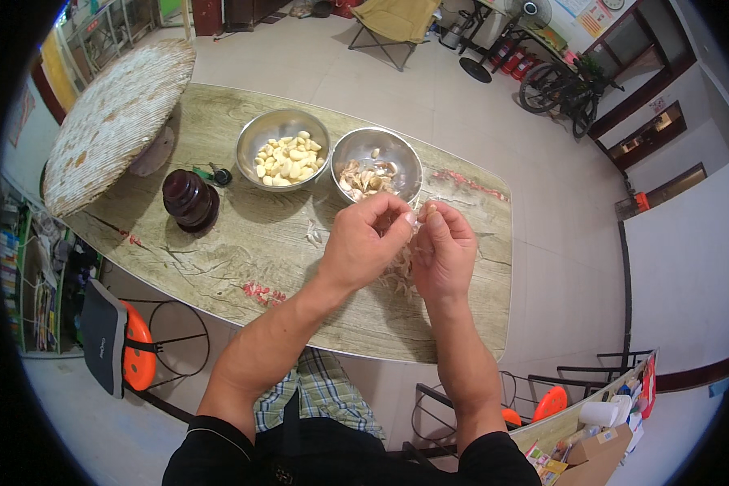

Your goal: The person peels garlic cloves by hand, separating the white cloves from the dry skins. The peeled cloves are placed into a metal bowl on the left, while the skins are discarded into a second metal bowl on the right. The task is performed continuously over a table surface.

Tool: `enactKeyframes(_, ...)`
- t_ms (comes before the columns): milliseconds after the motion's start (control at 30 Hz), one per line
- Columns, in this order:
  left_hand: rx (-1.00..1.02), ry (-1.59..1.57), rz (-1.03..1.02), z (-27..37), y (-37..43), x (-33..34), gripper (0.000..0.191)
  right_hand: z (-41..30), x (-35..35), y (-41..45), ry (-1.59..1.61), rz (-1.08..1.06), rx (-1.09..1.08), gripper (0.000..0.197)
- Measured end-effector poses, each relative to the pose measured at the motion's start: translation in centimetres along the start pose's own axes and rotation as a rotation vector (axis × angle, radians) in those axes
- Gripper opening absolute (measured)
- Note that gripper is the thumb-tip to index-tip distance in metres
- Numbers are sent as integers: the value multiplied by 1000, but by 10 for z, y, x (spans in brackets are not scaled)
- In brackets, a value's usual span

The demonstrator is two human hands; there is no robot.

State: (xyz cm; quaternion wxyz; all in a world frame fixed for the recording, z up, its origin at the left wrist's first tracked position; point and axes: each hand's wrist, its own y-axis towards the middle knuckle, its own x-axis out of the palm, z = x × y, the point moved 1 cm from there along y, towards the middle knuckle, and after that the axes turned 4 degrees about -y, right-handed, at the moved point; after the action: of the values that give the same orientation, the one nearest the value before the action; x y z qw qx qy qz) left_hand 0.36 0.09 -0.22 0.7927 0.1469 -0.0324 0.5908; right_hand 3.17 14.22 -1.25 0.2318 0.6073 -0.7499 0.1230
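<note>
My left hand (pixel 358 240) and my right hand (pixel 446 252) meet over the table, just below the right-hand steel bowl. Thumb and fingers of my right hand pinch a small garlic clove (pixel 431 208). The fingertips of my left hand close on a pale scrap of garlic skin (pixel 418 222) beside it. Unpeeled garlic cloves (pixel 364 176) lie in the near steel bowl (pixel 406 157). Peeled garlic cloves (pixel 288 159) fill part of the other steel bowl (pixel 247 143), to its left. Loose papery skins (pixel 399 279) are scattered under my hands, partly hidden by them.
On the wood-patterned table (pixel 267 243) stand a dark red-brown stacked jar (pixel 189 200) and keys (pixel 220 176). A large round woven board (pixel 121 121) leans over its left end. Orange stools (pixel 138 346) are near the table, and a folding chair (pixel 395 21) is beyond it.
</note>
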Motion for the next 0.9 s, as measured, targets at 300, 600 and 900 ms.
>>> enactKeyframes(300, 44, 33, 20, 2, 2, -4, 13, -4, 5, -1, -218, 35, 54, 15)
enactKeyframes(600, 64, 144, 34, 1, 4, -6, 14, -12, 7, -2, -443, 29, 15, 14)
enactKeyframes(900, 78, 211, 40, -3, 4, -10, 13, -16, 5, 0, -711, -29, -125, 14)
